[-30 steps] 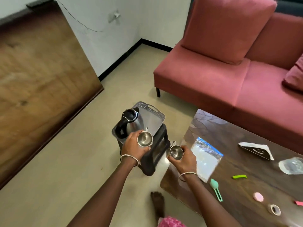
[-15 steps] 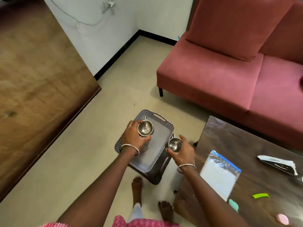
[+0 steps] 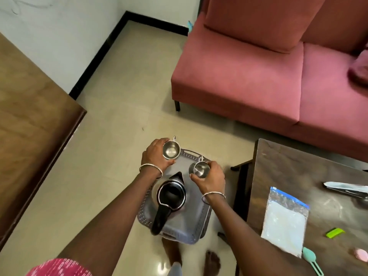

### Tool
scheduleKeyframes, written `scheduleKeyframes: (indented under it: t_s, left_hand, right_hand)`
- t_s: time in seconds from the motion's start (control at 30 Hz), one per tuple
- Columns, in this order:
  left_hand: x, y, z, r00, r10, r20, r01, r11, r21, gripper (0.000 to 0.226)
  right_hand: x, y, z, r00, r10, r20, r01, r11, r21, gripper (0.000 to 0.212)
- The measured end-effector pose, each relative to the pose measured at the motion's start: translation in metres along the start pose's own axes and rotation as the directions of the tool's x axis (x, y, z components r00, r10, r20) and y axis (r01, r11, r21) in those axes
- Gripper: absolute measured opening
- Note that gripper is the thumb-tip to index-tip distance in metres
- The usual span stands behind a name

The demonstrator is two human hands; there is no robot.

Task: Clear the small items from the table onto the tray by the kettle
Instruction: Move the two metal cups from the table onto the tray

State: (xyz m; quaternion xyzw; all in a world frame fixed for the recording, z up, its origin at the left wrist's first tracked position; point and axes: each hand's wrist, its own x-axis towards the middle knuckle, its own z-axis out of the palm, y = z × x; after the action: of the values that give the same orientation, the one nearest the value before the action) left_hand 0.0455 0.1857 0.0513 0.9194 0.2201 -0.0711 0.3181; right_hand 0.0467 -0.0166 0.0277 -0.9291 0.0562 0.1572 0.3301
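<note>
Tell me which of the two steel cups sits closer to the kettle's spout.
The cup in the right hand: it is just right of the kettle spout. The cup in the left hand is farther off, at the tray's far-left corner.

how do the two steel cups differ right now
The left cup, held by the left hand, sits at the far rim of the tray; the right cup, held by the right hand, is over the tray's floor, nearer the kettle. Both are small, steel, upright and empty.

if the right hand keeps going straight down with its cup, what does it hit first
Most likely the bare floor of the grey tray: the right hand holds its steel cup above the tray's far end, just past the kettle. Height is unclear.
</note>
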Motion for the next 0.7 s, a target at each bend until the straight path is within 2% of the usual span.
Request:
scheduleKeyframes:
  t_s: [0.27,0.4,0.6,0.7]
  left_hand:
    - [0.03,-0.066,0.052,0.965,0.025,0.26,-0.049,0.995,0.084,0.081]
    - [0.039,-0.072,0.077,0.968,0.091,0.234,-0.103,0.994,0.04,0.079]
    - [0.055,-0.075,0.098,0.963,0.109,0.245,-0.165,0.962,0.219,0.076]
    - [0.057,-0.078,0.1,0.961,0.078,0.264,-0.139,0.965,0.223,0.078]
  right_hand:
    - [0.035,0.012,0.069,0.99,0.144,-0.006,-0.144,0.988,-0.059,0.071]
    - [0.048,0.016,0.088,0.985,0.173,-0.007,-0.173,0.982,-0.07,0.071]
    - [0.064,0.021,0.102,0.981,0.191,-0.01,-0.191,0.972,-0.14,0.075]
    - [0.069,0.021,0.107,0.981,0.195,-0.011,-0.194,0.969,-0.151,0.076]
